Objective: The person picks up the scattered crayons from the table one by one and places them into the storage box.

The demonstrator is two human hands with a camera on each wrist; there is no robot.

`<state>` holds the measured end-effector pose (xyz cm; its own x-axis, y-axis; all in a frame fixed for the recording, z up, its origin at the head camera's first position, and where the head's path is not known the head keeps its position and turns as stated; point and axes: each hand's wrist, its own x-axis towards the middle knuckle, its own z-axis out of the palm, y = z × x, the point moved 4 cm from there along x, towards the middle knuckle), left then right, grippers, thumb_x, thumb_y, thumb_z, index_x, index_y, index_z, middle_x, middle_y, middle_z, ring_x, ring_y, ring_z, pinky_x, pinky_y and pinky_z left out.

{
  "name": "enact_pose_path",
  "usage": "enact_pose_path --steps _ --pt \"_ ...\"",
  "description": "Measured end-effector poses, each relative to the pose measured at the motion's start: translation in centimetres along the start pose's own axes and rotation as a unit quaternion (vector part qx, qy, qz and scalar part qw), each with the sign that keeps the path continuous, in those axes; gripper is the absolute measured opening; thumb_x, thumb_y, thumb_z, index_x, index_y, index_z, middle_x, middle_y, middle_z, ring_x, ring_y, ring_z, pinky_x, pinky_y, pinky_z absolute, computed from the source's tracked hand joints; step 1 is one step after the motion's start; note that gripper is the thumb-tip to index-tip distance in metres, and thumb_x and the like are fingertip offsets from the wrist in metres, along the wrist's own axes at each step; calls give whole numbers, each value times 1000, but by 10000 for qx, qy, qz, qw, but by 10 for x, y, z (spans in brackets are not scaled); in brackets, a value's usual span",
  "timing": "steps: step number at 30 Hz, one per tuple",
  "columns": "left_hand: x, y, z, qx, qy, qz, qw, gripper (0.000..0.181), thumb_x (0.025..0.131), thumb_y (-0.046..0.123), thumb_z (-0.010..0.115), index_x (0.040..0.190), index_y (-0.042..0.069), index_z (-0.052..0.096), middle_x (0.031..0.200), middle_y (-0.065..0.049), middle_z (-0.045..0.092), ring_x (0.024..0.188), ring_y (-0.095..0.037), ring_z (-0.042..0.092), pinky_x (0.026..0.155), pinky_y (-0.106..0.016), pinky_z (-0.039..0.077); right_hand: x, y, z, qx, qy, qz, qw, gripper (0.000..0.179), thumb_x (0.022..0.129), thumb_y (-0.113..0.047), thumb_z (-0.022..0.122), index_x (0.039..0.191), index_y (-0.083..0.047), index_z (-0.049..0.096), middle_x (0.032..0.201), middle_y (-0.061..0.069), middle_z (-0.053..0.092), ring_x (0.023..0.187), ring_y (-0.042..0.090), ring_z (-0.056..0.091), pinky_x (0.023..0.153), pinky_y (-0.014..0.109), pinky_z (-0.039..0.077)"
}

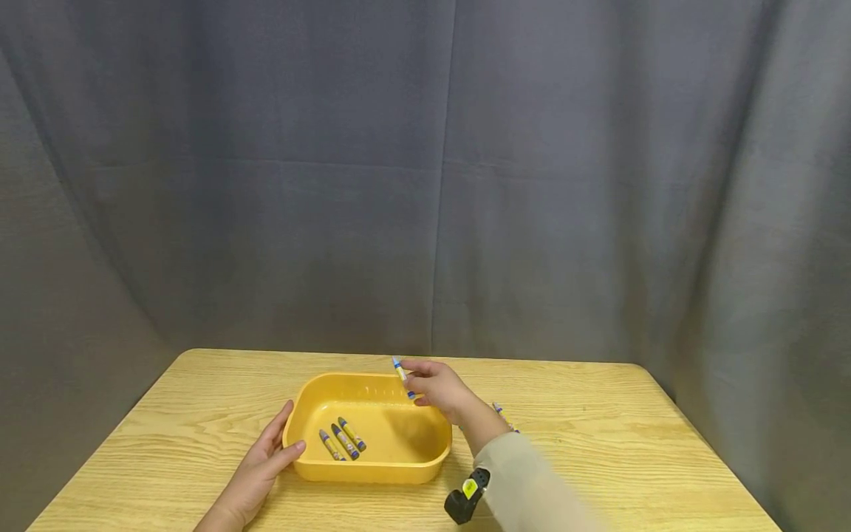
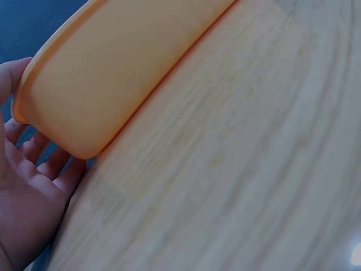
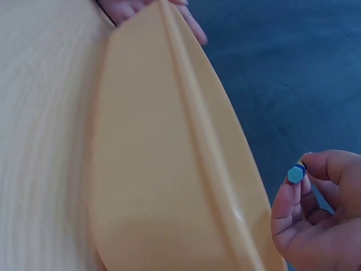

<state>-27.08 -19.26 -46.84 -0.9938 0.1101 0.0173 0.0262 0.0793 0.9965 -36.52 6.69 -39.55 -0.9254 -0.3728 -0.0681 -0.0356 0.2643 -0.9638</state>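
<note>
A yellow plastic tub (image 1: pixel 372 473) stands on the wooden table. My left hand (image 1: pixel 262 462) grips its left end, thumb over the rim and fingers along the outer wall, as the left wrist view also shows. Inside, toward the left, lie three dark-tipped crayons (image 1: pixel 346 440) in yellow and blue wrappers. Above the tub's back right part, my right hand (image 1: pixel 439 388) pinches a light blue crayon (image 1: pixel 399 367) between thumb and fingers, its tip pointing up. From the right wrist view, that crayon's flat blue end (image 3: pixel 295 174) faces the camera.
Another crayon (image 1: pixel 501 415) lies on the table (image 1: pixel 598 443) right of the tub, partly hidden behind the right forearm. A black wrist device (image 1: pixel 467 495) sits at the right sleeve. Grey curtains (image 1: pixel 425 185) hang behind and at both sides of the table.
</note>
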Motion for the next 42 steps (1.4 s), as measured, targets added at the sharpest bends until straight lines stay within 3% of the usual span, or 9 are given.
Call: enact_pose_path --steps 3,9,13,18,27,38,42 --pt "0 0 1 -1 53 -27 10000 67 87 28 49 139 27 6 147 2 3 132 -18 10 85 0 32 3 3 17 100 -74 34 9999 37 83 -15 55 120 -13 52 116 15 53 100 26 53 74 34 49" --pt "-1 2 2 115 162 5 9998 68 86 28 51 139 27 8 147 1 6 133 -19 15 85 0 33 6 10 42 105 -22 195 9998 34 82 -12 56 116 -12 54 110 13 56 86 16 54 68 30 48" --pt "-2 2 2 170 160 -21 9997 68 86 29 51 139 27 8 147 1 6 134 -21 14 89 -4 32 8 14 56 12 2 250 9997 34 80 -8 56 114 -8 56 91 7 58 68 12 51 56 24 45" --pt "-2 2 4 124 160 -8 9998 67 86 28 51 139 28 9 147 2 6 134 -20 14 89 -3 31 13 24 73 -250 84 376 9989 35 75 -1 56 109 -5 59 69 -1 50 50 8 42 44 18 39" --pt "0 2 7 88 151 15 9998 67 85 28 51 139 28 11 147 2 6 133 -20 14 85 1 30 10 30 80 -1287 314 699 9887 30 74 -2 62 103 -7 63 83 3 59 57 10 48 48 19 42" --pt "0 3 7 98 141 34 9998 67 86 27 51 139 27 10 147 0 6 134 -21 13 85 1 29 6 25 81 -2412 337 399 9691 24 73 -9 66 97 -6 66 91 3 64 70 10 50 56 18 41" --pt "-1 3 7 101 138 0 9999 67 86 27 50 139 26 9 147 1 6 134 -21 12 85 1 30 8 24 80 -2450 344 450 9679 26 73 -12 66 98 -7 65 93 3 64 73 12 50 59 21 42"
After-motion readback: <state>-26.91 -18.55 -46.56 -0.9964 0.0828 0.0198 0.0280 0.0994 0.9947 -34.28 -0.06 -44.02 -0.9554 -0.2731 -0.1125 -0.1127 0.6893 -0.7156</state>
